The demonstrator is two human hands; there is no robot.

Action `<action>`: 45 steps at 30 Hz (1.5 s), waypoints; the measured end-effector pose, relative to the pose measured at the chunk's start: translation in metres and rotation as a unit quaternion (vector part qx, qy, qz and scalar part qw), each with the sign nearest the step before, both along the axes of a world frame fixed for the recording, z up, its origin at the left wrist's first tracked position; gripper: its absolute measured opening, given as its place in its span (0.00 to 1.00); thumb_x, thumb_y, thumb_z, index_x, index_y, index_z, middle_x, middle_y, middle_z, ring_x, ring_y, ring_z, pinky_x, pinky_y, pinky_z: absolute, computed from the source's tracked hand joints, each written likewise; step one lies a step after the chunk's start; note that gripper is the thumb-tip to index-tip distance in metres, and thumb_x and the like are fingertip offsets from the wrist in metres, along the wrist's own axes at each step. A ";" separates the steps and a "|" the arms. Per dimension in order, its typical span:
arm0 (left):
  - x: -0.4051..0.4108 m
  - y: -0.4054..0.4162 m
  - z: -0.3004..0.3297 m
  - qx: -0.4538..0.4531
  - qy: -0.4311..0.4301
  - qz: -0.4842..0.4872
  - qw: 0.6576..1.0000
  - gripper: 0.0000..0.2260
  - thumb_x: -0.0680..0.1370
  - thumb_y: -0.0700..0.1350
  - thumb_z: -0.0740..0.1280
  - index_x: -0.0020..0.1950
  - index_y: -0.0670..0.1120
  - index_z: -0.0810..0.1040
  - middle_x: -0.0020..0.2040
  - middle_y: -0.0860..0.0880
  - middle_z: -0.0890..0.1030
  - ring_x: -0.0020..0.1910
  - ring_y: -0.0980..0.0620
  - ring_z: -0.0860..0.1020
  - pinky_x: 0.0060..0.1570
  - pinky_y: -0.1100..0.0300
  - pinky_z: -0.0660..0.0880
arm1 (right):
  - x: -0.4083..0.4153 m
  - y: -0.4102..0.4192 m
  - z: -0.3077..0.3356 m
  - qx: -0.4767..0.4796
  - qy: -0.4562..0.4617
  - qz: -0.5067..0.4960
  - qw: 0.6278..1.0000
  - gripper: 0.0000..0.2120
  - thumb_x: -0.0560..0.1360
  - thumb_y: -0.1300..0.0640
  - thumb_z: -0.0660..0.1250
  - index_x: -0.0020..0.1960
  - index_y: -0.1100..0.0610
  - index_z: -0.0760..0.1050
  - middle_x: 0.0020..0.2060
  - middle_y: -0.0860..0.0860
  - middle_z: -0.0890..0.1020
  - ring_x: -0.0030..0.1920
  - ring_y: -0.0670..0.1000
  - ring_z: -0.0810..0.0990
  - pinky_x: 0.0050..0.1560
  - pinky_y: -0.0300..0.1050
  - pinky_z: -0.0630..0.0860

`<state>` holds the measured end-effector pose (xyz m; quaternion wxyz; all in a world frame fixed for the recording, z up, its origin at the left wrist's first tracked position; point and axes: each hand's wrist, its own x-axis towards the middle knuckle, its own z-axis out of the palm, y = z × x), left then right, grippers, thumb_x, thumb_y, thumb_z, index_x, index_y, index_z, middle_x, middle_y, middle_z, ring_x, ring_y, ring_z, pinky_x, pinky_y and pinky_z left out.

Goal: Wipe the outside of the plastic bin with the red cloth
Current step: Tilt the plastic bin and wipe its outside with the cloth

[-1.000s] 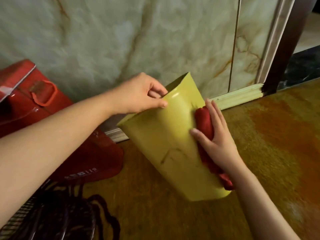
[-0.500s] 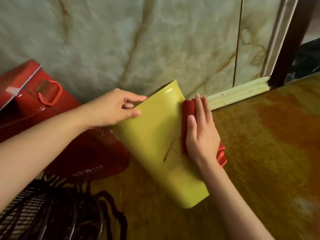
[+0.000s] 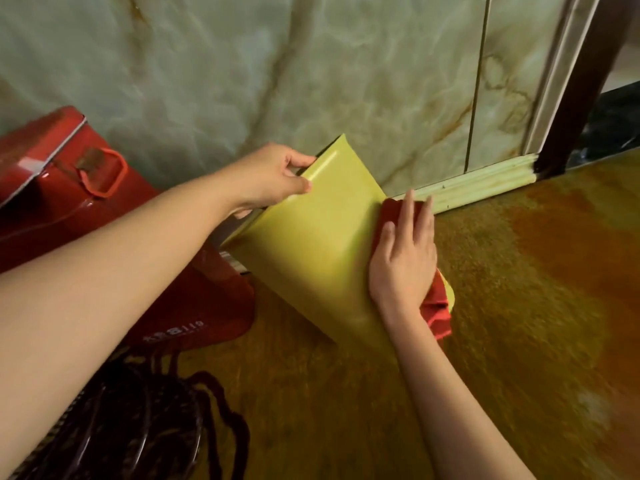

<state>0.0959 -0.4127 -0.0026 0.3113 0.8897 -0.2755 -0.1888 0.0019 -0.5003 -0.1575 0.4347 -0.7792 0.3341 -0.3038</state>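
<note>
A yellow-green plastic bin [image 3: 318,244] is tilted over the floor, its open mouth pointing up and left toward the wall. My left hand [image 3: 273,178] grips the bin's rim, thumb outside and fingers inside. My right hand [image 3: 403,258] lies flat on the bin's right side and presses the red cloth [image 3: 434,308] against it. The cloth shows above my fingertips and bunches out below my wrist. The bin's bottom end is hidden behind my right forearm.
A red box with a loop handle [image 3: 62,188] stands at the left against the marble wall [image 3: 311,71]. A dark wire basket with cords [image 3: 138,420] sits at lower left. A pale skirting [image 3: 485,183] runs along the wall; a dark door frame [image 3: 581,81] is at right.
The bin has turned under my hands, so a plain face now shows instead of the scratched one. My right hand with the cloth shifted rightward and a little down along the bin's side.
</note>
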 end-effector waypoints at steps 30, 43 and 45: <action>0.007 0.072 -0.010 0.096 -0.129 -0.132 0.978 0.15 0.67 0.41 0.73 0.27 0.59 0.74 0.23 0.66 0.75 0.27 0.71 0.70 0.32 0.73 0.68 | 0.000 -0.027 -0.008 -0.022 -0.032 0.075 0.996 0.22 0.80 0.49 0.51 0.73 0.44 0.56 0.77 0.48 0.55 0.73 0.54 0.62 0.62 0.52 0.71; -0.006 0.023 -0.029 0.024 -0.064 -0.091 0.993 0.28 0.69 0.42 0.70 0.67 0.52 0.65 0.43 0.58 0.78 0.34 0.66 0.75 0.35 0.76 0.70 | 0.008 -0.016 -0.033 -0.046 -0.169 0.082 0.981 0.23 0.79 0.51 0.50 0.73 0.44 0.51 0.75 0.47 0.51 0.75 0.51 0.54 0.74 0.54 0.56; -0.010 0.052 -0.049 0.051 -0.022 -0.072 0.996 0.31 0.72 0.43 0.67 0.71 0.57 0.56 0.50 0.53 0.77 0.41 0.60 0.78 0.42 0.68 0.73 | 0.010 -0.017 -0.050 0.023 -0.140 0.136 0.981 0.23 0.78 0.51 0.51 0.72 0.42 0.50 0.75 0.45 0.48 0.76 0.48 0.49 0.75 0.55 0.51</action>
